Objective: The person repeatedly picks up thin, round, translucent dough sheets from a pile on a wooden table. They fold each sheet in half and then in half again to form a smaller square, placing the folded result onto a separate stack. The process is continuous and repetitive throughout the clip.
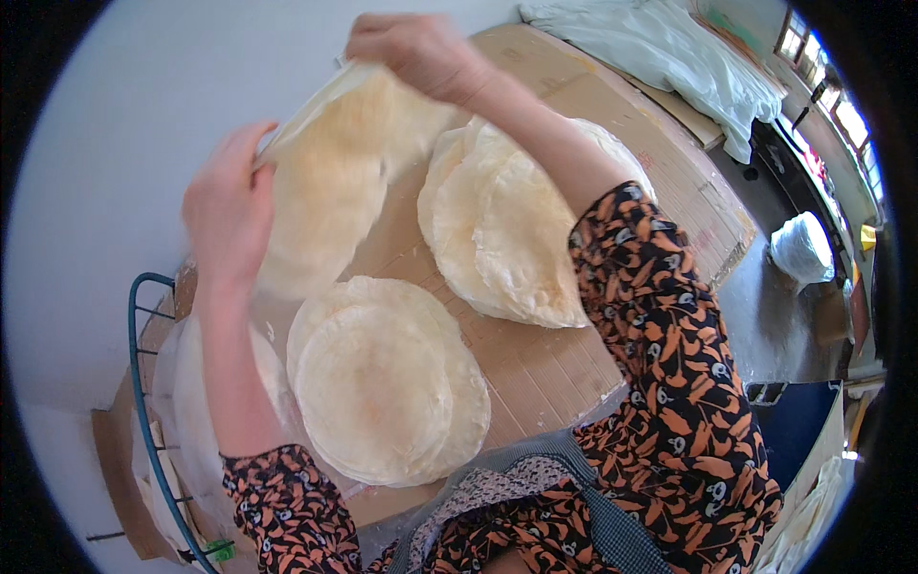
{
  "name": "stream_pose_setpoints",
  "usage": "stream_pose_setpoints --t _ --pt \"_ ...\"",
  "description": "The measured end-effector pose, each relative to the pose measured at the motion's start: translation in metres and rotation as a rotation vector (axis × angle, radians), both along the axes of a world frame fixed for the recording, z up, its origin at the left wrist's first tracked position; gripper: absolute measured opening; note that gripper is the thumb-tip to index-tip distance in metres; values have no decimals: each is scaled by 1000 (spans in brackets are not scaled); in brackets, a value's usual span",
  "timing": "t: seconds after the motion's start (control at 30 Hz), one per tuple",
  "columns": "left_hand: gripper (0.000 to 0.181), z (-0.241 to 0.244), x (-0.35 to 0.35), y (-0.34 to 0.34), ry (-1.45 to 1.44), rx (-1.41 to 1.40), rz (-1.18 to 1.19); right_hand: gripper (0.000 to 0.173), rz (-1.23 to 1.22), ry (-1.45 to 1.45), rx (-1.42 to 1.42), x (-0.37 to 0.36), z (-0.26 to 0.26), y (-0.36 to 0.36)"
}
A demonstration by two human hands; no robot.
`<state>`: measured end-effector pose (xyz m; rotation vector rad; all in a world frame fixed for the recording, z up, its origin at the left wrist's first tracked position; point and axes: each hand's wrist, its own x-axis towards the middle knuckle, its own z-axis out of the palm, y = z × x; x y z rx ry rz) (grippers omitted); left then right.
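My left hand [233, 204] and my right hand [412, 54] grip the upper edge of a large thin flatbread [323, 186], which hangs between them, blurred by motion. Below it, near my body, lies a stack of round flatbreads [376, 380] on flattened cardboard [516, 373]. A second flatbread pile [509, 222], overlapping and uneven, rests to the right, partly hidden behind my right forearm.
Beyond my left forearm are a clear plastic bag [186, 402] and a green metal rack [140, 373]. A pale cloth [667, 57] covers the far right edge. A plastic-wrapped bundle [802, 247] stands farther right, beyond the cardboard-covered surface.
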<state>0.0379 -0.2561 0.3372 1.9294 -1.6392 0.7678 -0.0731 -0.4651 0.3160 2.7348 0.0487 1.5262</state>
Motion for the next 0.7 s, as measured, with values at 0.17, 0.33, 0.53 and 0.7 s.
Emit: stream_pose_setpoints --t 0.17,0.33,0.53,0.7 --pt "19 -61 -31 -83 -128 20 -173 25 -413 80 -126 -80 -50 -52" --pt "14 -206 -91 -116 -104 356 -253 34 -534 460 -1 -163 -185 -73" --pt "35 -283 -102 -75 246 637 -355 38 -638 748 323 -206 -235 -47" --pt "36 -265 -28 52 783 495 -236 46 -835 1010 375 -184 -186 -11"
